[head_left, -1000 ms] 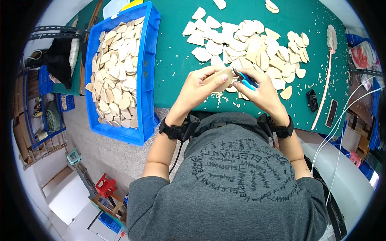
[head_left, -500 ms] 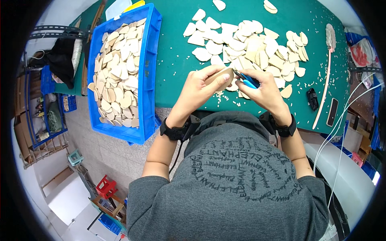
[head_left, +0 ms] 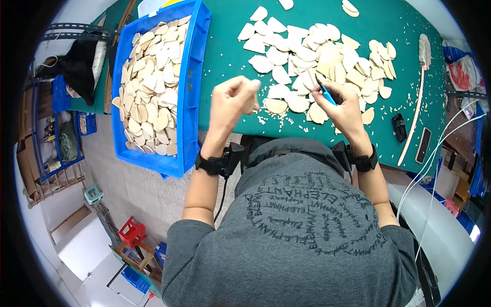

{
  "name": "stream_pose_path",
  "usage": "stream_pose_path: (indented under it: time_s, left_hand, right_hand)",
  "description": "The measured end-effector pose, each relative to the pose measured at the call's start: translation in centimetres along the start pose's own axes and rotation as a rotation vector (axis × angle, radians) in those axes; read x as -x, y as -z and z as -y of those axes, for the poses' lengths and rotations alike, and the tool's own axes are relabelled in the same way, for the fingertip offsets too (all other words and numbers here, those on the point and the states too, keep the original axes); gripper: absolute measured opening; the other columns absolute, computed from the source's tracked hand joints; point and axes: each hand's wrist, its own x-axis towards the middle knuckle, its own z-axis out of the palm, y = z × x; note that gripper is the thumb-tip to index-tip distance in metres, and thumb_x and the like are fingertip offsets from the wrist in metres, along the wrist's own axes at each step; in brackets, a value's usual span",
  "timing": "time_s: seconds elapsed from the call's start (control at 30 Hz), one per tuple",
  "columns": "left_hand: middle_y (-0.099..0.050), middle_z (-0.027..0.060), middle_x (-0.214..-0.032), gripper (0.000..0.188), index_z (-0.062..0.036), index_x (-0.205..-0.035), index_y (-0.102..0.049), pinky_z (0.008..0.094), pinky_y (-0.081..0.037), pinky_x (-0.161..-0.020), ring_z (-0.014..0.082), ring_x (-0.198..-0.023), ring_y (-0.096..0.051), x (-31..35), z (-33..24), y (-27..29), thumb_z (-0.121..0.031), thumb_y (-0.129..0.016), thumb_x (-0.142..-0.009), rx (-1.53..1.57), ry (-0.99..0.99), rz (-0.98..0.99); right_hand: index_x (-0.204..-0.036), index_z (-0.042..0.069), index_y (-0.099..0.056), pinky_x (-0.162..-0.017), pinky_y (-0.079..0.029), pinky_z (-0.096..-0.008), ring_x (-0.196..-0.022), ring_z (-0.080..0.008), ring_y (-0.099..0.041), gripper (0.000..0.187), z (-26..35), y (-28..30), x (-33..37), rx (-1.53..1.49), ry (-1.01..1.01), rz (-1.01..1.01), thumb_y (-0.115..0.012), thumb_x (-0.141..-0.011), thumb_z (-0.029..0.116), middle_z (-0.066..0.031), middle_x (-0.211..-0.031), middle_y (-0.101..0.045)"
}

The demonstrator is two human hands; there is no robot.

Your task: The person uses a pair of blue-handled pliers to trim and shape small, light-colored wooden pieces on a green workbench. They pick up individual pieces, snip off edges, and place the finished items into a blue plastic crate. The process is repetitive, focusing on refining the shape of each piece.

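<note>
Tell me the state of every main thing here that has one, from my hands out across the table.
Left hand: fingers curled, no piece visible in it
Right hand: closed around the tool
Blue-handled tool: held, jaws unclear
Blue crate: filled with pale pieces
Loose pale pieces: scattered, many overlapping
Green table: littered with small scraps
Dark flat device: lying down, on or off unclear

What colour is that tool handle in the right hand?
The tool handle looks bright blue, best seen in the head view.
</note>
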Motion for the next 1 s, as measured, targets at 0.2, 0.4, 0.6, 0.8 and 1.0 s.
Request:
stream_pose_path:
  time_s: [0.2,0.4,0.6,0.8,1.0]
  left_hand:
    - [-0.052,0.0052,-0.056,0.029,-0.004,-0.079,-0.064,0.0335,-0.044,-0.055,0.0168,-0.054,-0.054,1.6,0.3,14.1,-0.026,-0.05,-0.092,-0.687,0.035,-1.005]
    - [-0.061,0.0102,-0.093,0.019,-0.008,-0.087,-0.065,0.0404,-0.042,-0.079,0.0276,-0.091,-0.055,-1.4,5.2,9.6,-0.026,-0.065,-0.082,-1.161,-0.451,-0.612]
    - [-0.053,0.0089,-0.1,0.045,-0.0088,-0.103,-0.06,0.0371,-0.048,-0.078,0.0271,-0.099,-0.052,-3.4,15.7,-2.2,-0.021,-0.078,-0.063,-1.127,-0.492,0.205]
    - [-0.057,0.0088,-0.094,0.022,-0.0073,-0.094,-0.063,0.0385,-0.05,-0.072,0.0266,-0.086,-0.057,-3.8,15.4,-1.1,-0.022,-0.066,-0.078,-0.999,-0.499,0.227]
    - [-0.065,0.0093,-0.081,0.023,-0.0037,-0.095,-0.063,0.0344,-0.049,-0.066,0.0199,-0.074,-0.062,-4.9,13.7,-0.6,-0.024,-0.055,-0.088,-0.666,0.051,0.053]
  right_hand:
    - [-0.092,0.0,-0.067,-0.061,-0.044,-0.021,-0.067,-0.0063,-0.056,0.019,-1.3,0.1,0.5,0.021,-0.076,0.006,-0.066,-0.08,0.015,-0.0028,-0.075,-0.064]
    - [-0.093,0.001,-0.066,-0.061,-0.044,-0.0211,-0.067,-0.0061,-0.055,0.019,-2.1,-0.2,0.6,0.025,-0.087,0.001,-0.066,-0.08,0.014,-0.002,-0.075,-0.062]
    - [-0.093,0.002,-0.066,-0.062,-0.045,-0.0214,-0.067,-0.0063,-0.055,0.018,-2.0,-0.2,0.8,0.041,-0.055,-0.025,-0.066,-0.079,0.014,-0.0025,-0.076,-0.063]
    - [-0.092,0.0,-0.065,-0.058,-0.038,-0.018,-0.066,-0.0025,-0.049,0.015,-2.5,-0.4,1.3,0.044,-0.052,-0.039,-0.066,-0.083,0.012,0.003,-0.074,-0.059]
    - [-0.094,0.002,-0.067,-0.069,-0.049,-0.0267,-0.075,-0.0147,-0.063,0.022,-3.0,-1.3,1.1,0.05,-0.089,0.024,-0.066,-0.077,0.016,-0.0084,-0.082,-0.067]
